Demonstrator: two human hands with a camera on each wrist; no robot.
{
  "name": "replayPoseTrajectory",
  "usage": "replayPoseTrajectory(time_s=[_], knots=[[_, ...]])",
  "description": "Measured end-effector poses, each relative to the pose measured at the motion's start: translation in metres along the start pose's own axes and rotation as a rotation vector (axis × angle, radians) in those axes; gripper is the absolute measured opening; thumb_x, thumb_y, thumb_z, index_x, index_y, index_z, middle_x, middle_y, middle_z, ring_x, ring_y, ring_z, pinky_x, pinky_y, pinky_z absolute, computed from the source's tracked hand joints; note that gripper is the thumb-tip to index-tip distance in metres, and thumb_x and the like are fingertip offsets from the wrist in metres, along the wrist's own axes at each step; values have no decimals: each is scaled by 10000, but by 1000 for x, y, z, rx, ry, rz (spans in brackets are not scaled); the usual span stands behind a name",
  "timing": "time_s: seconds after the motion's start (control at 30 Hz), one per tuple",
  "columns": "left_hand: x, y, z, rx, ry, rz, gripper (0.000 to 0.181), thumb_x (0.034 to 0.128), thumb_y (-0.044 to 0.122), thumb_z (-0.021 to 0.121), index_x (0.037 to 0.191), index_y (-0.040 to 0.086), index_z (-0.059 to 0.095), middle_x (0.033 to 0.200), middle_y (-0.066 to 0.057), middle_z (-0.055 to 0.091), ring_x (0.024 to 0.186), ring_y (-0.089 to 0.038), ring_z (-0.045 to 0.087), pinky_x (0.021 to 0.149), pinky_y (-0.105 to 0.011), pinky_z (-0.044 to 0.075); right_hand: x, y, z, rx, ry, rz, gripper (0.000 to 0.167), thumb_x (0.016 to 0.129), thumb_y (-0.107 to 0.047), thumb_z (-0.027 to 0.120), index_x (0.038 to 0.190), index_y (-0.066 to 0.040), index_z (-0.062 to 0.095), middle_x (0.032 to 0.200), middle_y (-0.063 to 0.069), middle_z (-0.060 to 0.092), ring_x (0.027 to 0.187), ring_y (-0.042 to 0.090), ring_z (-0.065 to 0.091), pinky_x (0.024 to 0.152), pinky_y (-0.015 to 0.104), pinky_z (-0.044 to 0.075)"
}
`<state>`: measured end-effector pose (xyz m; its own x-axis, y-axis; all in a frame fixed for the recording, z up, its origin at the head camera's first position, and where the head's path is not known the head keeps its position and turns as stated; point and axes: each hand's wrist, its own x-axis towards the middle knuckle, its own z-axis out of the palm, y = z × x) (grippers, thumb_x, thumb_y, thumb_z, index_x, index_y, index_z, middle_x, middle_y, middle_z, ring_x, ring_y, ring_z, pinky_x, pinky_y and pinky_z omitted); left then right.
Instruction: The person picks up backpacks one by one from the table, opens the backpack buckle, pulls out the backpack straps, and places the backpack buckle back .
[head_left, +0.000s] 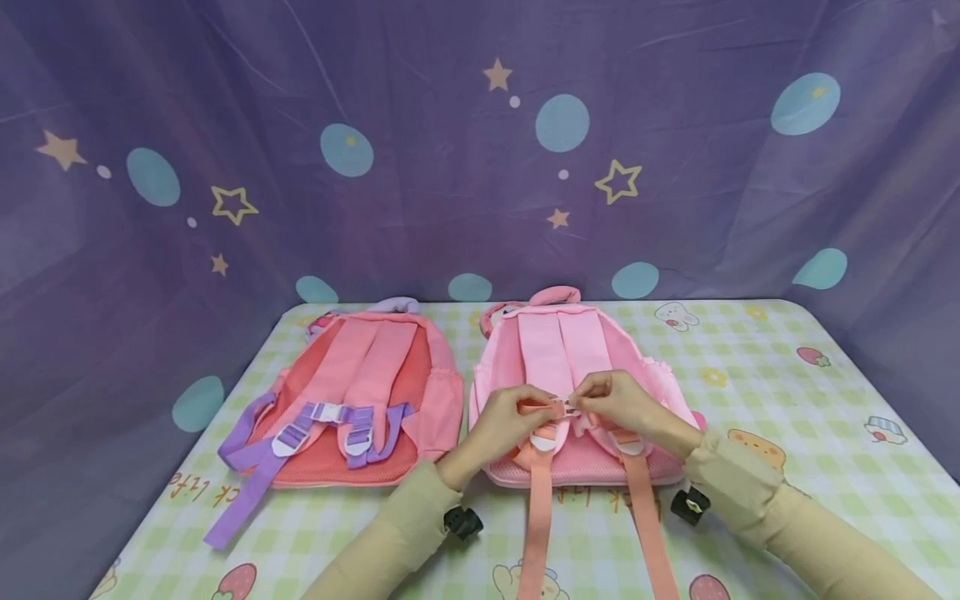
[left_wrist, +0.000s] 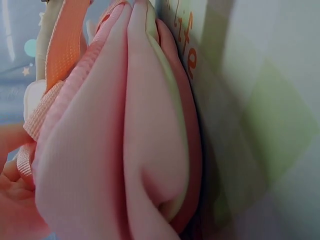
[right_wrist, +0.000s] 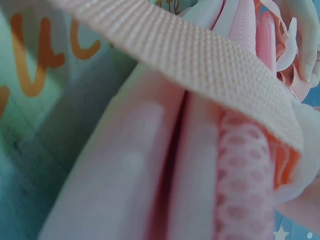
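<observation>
A light pink backpack (head_left: pixel 510 358) lies back-panel up on the table, its two shoulder straps running down the middle. My left hand (head_left: pixel 501 423) pinches one side of the small white buckle (head_left: pixel 570 408) on the orange chest strap. Across from it, my right hand (head_left: pixel 621 403) pinches the other side between thumb and fingers. Fingertips hide much of the buckle, so I cannot tell whether its halves are joined. Below the hands, orange webbing straps (head_left: pixel 536 525) hang from white adjusters (head_left: pixel 543 440) toward the table's front. In the left wrist view, the pink side (left_wrist: pixel 85 150) of the backpack fills the middle.
To the left lies a coral backpack (head_left: pixel 442 408) with purple straps (head_left: pixel 255 492) and a white buckle (head_left: pixel 328 412) across its shoulder straps. A green checked cloth (head_left: pixel 825 467) covers the table. Behind it hangs a purple curtain (head_left: pixel 450 208) with stars and blue ovals.
</observation>
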<state>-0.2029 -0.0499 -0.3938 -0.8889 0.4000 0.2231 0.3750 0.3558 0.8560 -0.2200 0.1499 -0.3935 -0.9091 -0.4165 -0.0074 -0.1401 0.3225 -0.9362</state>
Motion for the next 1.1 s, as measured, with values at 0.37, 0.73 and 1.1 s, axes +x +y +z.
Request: replayPoseTrajectory(time_s=[0.37, 0.73, 1.1], knots=[[-3, 2, -4, 5, -45, 13, 147, 806, 160, 646, 888, 43, 681, 1005, -63, 649, 912, -132, 597, 755, -191, 457, 0, -1, -2, 6, -29, 29, 165, 834, -71, 578, 907, 71, 620, 640, 112, 596, 482, 63, 468, 443, 171, 350], [-7, 0, -6, 33, -67, 57, 66, 788, 133, 663, 812, 73, 676, 1085, -50, 623, 1012, -134, 560, 832, -210, 432, -2, -1, -8, 53, -94, 42, 237, 813, -169, 635, 931, 36, 644, 720, 123, 628, 590, 102, 540, 538, 211, 433], [-13, 5, -6, -1, -66, 106, 78, 771, 134, 679, 806, 65, 688, 1098, -69, 616, 1058, -141, 540, 888, -232, 404, -1, -2, -10, 32, -101, 25, 207, 791, -68, 627, 941, 74, 626, 806, 99, 659, 622, 102, 570, 586, 227, 473]])
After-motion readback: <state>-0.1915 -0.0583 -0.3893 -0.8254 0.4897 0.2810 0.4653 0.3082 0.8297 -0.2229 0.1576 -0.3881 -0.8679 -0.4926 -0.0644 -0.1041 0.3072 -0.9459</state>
